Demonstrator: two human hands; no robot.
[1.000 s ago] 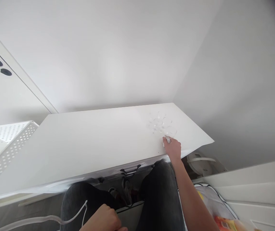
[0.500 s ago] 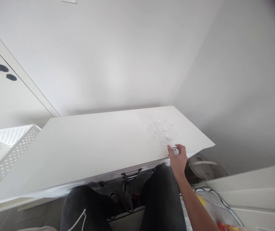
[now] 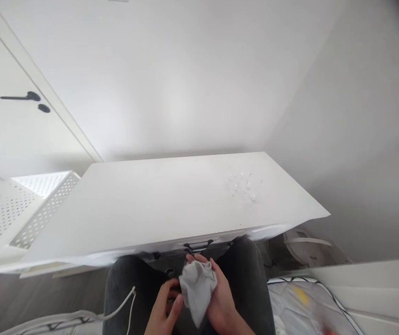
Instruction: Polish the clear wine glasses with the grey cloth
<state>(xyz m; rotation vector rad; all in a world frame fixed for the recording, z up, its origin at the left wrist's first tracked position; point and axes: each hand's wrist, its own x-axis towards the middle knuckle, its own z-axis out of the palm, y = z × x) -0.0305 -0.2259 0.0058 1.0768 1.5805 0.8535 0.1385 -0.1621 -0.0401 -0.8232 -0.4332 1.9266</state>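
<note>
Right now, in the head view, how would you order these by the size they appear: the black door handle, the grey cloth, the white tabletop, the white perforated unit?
Largest to smallest:
1. White tabletop
2. White perforated unit, partly outside the picture
3. Grey cloth
4. Black door handle

1 head camera faces forward-down over the hands (image 3: 222, 300).

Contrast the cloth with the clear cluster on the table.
Opacity: the cloth is opaque pale gray; the clear cluster is see-through.
Shape: the cloth is bunched and drooping; the clear cluster shows rounded outlines.
Place: the cloth is in the right hand; the clear cluster sits on the white table.
Shared: neither is brightly coloured.
</note>
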